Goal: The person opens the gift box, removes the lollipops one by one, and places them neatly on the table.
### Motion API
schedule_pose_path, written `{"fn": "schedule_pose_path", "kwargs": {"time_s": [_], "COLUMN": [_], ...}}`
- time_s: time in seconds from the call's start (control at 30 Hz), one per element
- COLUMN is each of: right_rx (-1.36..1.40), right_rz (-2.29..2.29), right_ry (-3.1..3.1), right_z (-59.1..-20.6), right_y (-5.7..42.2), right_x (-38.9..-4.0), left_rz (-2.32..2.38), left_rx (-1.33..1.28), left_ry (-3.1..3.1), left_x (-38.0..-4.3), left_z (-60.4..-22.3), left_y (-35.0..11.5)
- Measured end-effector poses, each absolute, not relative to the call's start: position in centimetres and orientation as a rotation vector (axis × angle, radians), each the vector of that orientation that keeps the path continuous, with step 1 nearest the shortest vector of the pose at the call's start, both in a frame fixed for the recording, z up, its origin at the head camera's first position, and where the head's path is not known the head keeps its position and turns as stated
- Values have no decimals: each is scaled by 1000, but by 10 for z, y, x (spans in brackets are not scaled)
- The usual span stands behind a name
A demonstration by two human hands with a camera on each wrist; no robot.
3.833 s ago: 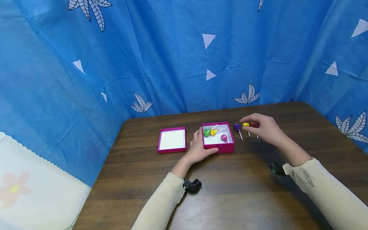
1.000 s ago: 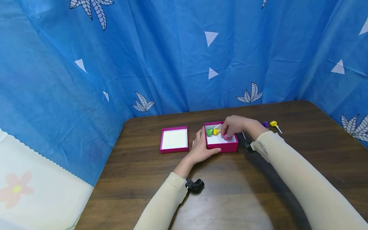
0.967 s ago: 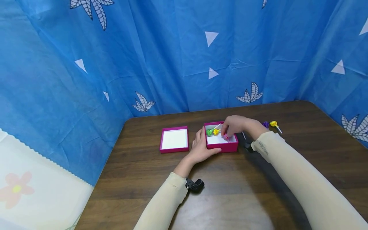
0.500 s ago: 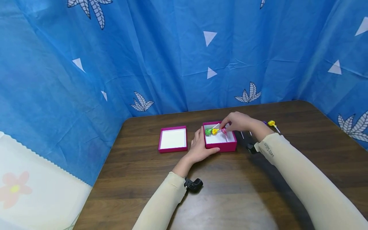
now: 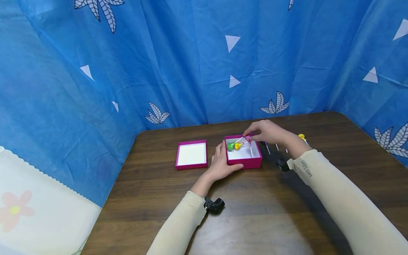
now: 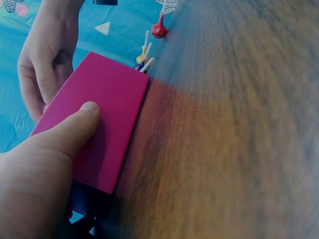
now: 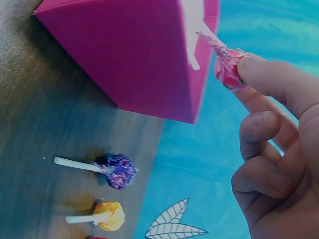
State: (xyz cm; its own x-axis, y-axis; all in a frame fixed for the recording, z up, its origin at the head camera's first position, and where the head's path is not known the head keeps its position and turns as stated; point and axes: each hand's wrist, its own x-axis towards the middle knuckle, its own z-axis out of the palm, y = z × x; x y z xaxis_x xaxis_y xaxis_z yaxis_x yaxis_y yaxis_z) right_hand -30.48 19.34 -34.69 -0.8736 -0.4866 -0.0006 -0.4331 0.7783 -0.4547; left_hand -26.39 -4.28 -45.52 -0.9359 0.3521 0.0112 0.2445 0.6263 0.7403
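Observation:
A magenta box [image 5: 245, 163] with a white inside stands uncovered on the table. My left hand [image 5: 218, 168] holds its front left corner, thumb on the front wall and fingers along the left side. Inside lie a green lollipop [image 5: 230, 146] and a yellow lollipop [image 5: 237, 146], heads to the left. Over the box's back right part, my right hand [image 5: 267, 131] pinches the wrapped head of a pink lollipop [image 7: 229, 69] between thumb and index finger. The pink one's stick points down toward the front of the box.
The box's lid [image 5: 191, 154] lies inside up, left of the box. Right of the box a purple lollipop [image 7: 117, 172] and a yellow-wrapped lollipop [image 7: 108, 216] lie side by side, with a red lollipop [image 6: 159, 30] farther off. A blue curtain [image 5: 191, 71] hangs behind the table.
From the row of lollipops on the right, my right hand has come to the box. Over the last second it has drawn the pink lollipop's head toward the back rim. The left hand stays put.

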Motion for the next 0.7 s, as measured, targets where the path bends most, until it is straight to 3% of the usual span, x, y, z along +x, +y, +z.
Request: {"fn": "schedule_pose_path", "kwargs": {"time_s": [0.33, 0.7], "right_rx": [-741, -594], "right_rz": [-746, -818], "right_ry": [2931, 2956], "right_z": [-329, -338], "right_y": [209, 247], "right_x": [-289, -271], "left_rz": [1206, 1192], "left_rx": [510, 514], "left_ry": [2718, 2731], "left_x": [-266, -267], "left_z": [-455, -457], "left_y": [-42, -43]}}
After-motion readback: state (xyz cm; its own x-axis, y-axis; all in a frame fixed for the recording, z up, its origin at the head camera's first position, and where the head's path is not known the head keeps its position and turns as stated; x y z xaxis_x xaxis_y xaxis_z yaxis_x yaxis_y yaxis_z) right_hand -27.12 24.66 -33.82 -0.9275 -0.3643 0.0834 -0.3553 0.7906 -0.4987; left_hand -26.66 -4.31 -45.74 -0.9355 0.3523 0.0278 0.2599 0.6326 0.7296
